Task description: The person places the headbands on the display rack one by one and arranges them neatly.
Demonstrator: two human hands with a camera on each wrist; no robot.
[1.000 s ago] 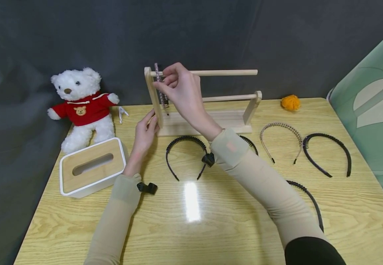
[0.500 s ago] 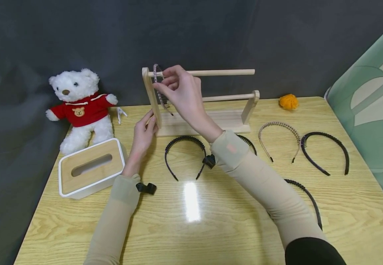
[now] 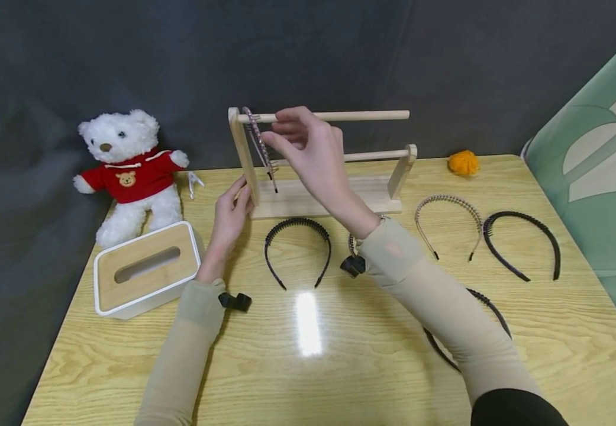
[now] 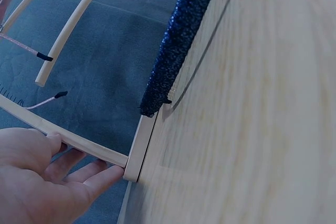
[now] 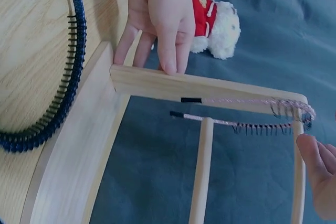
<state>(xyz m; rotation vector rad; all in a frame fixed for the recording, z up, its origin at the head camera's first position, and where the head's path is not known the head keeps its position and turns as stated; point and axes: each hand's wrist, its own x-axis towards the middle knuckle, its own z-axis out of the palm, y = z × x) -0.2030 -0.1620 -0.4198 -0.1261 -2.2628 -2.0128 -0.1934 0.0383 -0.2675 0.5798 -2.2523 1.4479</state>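
A wooden two-rod stand point(image 3: 315, 197) stands at the back of the table. Over its upper rod, close to the left upright, hangs a pinkish toothed headband point(image 3: 257, 139) with black tips; the right wrist view shows both its arms point(image 5: 226, 101). My right hand point(image 3: 315, 148) is beside it at the rod, thumb and fingers apart, holding nothing. Low on the left upright point(image 4: 79, 142), my left hand point(image 3: 231, 213) rests its fingertips against the outer side, near the base. Just in front of the stand lies a dark toothed headband point(image 3: 298, 223), glittery blue in the wrist views.
A white teddy bear point(image 3: 136, 183) in a red sweater and a wood-topped tissue box point(image 3: 148, 296) are on the left. To the right lie a beige headband point(image 3: 448, 198), black headbands point(image 3: 550, 236) and an orange puff point(image 3: 464, 163). My right sleeve covers part of another headband.
My right hand has let go of the pinkish headband and moved slightly right. The headband now hangs tilted from the upper rod. My left hand stays at the upright.
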